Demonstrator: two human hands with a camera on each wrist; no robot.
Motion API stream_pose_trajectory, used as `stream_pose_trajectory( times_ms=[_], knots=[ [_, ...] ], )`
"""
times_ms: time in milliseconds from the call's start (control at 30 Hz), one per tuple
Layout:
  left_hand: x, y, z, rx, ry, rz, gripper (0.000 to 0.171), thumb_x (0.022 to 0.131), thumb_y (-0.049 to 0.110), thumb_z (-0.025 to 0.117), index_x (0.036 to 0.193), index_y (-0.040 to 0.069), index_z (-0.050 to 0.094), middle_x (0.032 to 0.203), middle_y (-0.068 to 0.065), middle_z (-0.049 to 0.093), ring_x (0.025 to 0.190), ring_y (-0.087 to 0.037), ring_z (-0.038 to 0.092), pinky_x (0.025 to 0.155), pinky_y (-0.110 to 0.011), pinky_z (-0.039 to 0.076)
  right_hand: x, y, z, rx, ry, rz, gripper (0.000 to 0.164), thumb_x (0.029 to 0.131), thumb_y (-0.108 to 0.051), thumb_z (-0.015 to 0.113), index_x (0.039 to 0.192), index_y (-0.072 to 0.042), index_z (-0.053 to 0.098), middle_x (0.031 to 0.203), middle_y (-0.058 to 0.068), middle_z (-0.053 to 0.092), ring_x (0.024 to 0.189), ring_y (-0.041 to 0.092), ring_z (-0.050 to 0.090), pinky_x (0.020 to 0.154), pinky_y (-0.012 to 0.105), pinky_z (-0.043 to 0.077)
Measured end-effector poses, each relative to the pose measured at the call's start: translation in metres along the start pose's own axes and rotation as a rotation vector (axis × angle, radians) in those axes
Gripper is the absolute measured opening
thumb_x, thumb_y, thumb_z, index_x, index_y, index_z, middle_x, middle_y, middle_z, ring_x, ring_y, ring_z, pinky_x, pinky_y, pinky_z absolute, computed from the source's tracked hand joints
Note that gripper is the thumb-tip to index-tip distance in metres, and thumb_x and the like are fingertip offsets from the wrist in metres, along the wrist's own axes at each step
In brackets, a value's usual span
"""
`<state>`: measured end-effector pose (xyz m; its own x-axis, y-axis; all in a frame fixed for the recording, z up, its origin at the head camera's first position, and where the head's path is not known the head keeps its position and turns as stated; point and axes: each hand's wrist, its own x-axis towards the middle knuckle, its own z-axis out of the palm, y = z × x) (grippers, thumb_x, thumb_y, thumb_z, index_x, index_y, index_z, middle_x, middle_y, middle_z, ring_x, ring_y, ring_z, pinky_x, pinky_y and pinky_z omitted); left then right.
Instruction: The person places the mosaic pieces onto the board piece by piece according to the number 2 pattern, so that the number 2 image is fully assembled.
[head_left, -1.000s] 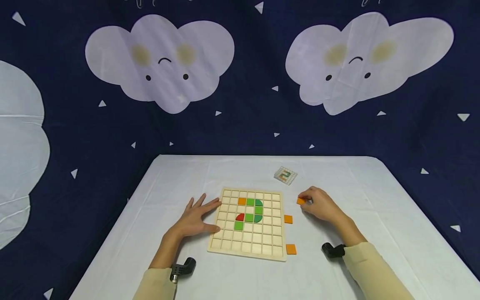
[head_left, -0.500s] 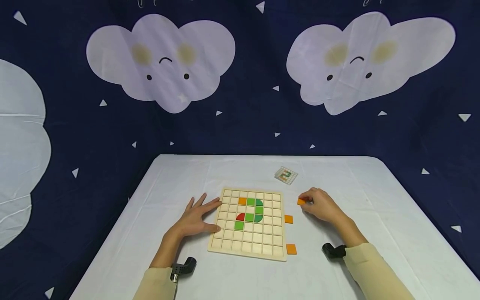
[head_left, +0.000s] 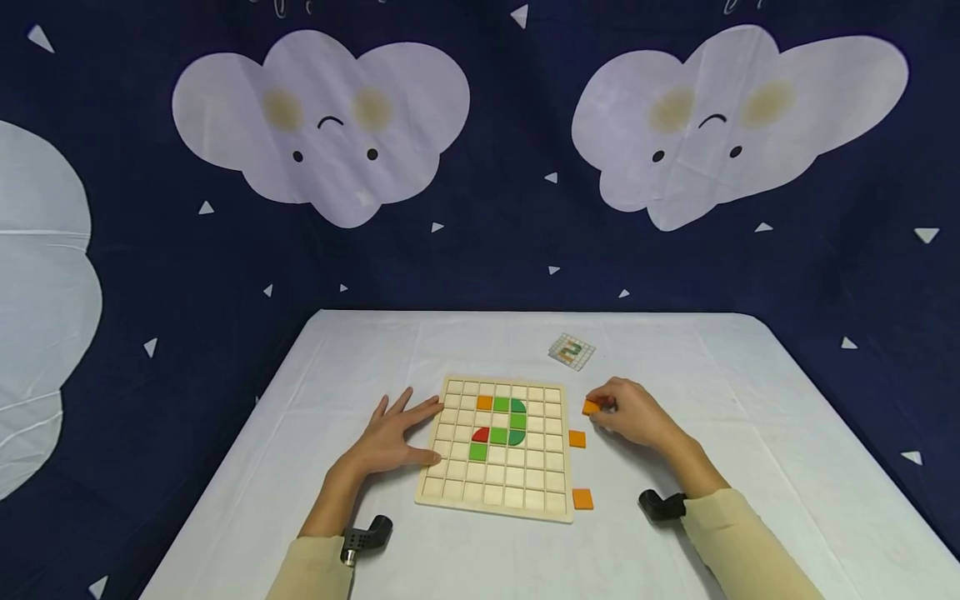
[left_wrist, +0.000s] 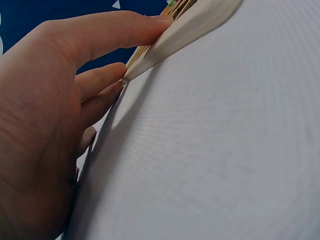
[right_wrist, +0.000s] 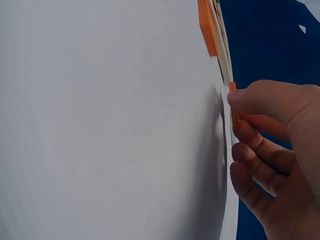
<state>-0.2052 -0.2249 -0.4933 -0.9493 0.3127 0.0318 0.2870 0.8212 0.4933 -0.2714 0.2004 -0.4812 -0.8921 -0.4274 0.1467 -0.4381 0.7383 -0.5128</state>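
A square wooden grid board (head_left: pixel 495 487) lies mid-table, with green, red and orange tiles set in some cells in a shape like a 2. My left hand (head_left: pixel 386 442) has its fingers spread, thumb and fingertips touching the board's left edge; the left wrist view shows the thumb (left_wrist: pixel 125 35) on the rim. To the right of the board, my right hand (head_left: pixel 633 412) pinches an orange square tile (head_left: pixel 591 407) between thumb and fingers. In the right wrist view that tile (right_wrist: pixel 234 107) stands on edge between thumb and fingertips.
Two loose orange tiles (head_left: pixel 577 439) (head_left: pixel 582 499) lie along the board's right edge. Behind the board rests a small card (head_left: pixel 572 352) printed with a gridded coloured 2. A dark blue cloth with clouds hangs behind the white table (head_left: pixel 375 342).
My right hand has moved slightly left, toward the board, with the orange tile still pinched. The left hand and the board have stayed in place.
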Motion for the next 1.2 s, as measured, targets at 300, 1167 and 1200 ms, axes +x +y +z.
stream_pose_trajectory(
  times_ms=[300, 1167, 1200],
  knots=[
    [0.0, -0.001, 0.0, -0.001, -0.001, 0.01, 0.085, 0.067, 0.057, 0.075, 0.143, 0.03, 0.049, 0.149, 0.016, 0.035, 0.145, -0.023, 0.007, 0.115, -0.049, -0.006, 0.002, -0.019, 0.002, 0.019, -0.014, -0.038, 0.031, 0.076, -0.018, 0.077, 0.106, -0.009, 0.073, 0.088, -0.003, 0.061, 0.078, 0.014, 0.051, 0.068, 0.032, 0.043],
    [0.0, 0.0, 0.0, 0.004, -0.003, 0.008, 0.085, 0.067, 0.058, 0.074, 0.143, 0.031, 0.048, 0.149, 0.016, 0.035, 0.145, -0.023, 0.008, 0.115, -0.049, -0.006, 0.004, -0.046, 0.014, 0.03, -0.045, -0.128, 0.031, 0.078, -0.023, 0.08, 0.106, -0.013, 0.074, 0.09, -0.009, 0.061, 0.078, 0.013, 0.055, 0.067, 0.029, 0.047],
    [0.0, 0.0, 0.0, 0.005, -0.002, 0.008, 0.085, 0.067, 0.058, 0.074, 0.143, 0.031, 0.048, 0.149, 0.016, 0.035, 0.145, -0.023, 0.008, 0.115, -0.05, -0.006, 0.005, -0.047, 0.015, 0.026, -0.048, -0.138, 0.031, 0.078, -0.023, 0.079, 0.106, -0.013, 0.074, 0.09, -0.009, 0.061, 0.078, 0.013, 0.055, 0.067, 0.029, 0.047]
  ],
)
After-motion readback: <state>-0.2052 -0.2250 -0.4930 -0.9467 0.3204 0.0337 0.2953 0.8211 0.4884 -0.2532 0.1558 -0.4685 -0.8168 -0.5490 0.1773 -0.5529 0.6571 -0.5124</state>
